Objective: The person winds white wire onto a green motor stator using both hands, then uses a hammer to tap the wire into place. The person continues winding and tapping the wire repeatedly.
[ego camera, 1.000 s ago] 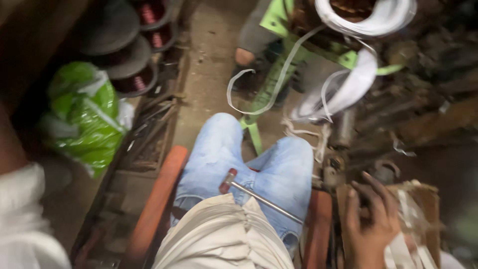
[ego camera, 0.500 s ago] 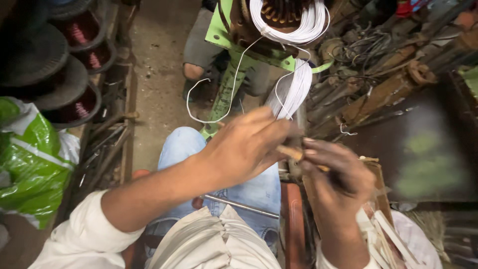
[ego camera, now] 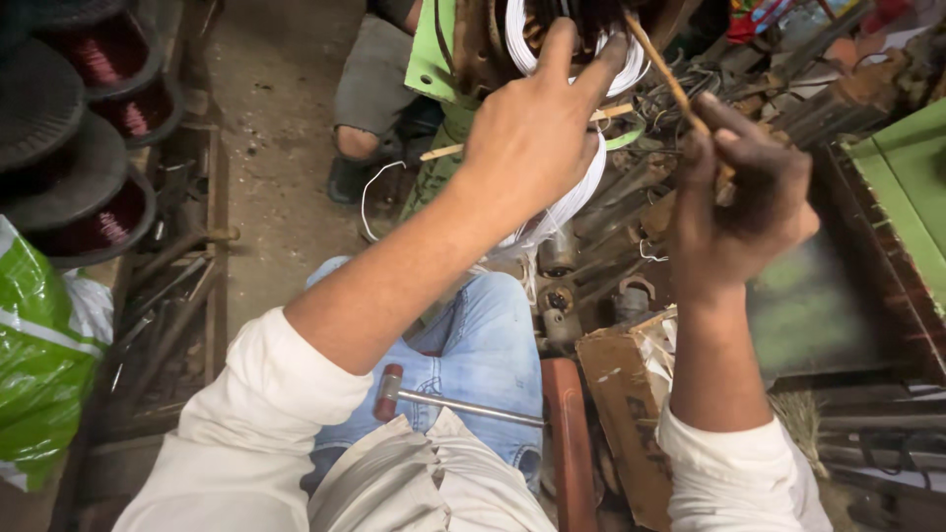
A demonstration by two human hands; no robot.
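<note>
Stacked spools of reddish copper wire [ego camera: 94,148] at nine to ten o'clock, a green plastic bag [ego camera: 34,365] below them at eight. Red-handled metal tool [ego camera: 448,404] lying across blue-jeaned knees at six o'clock; torn cardboard box [ego camera: 631,414] at five. Green metal panel [ego camera: 912,187] at three o'clock.

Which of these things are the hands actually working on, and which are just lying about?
In use:
left hand on the white coil
right hand holding a thin stick

Lying about:
hammer on the lap
copper wire spools
green bag
</note>
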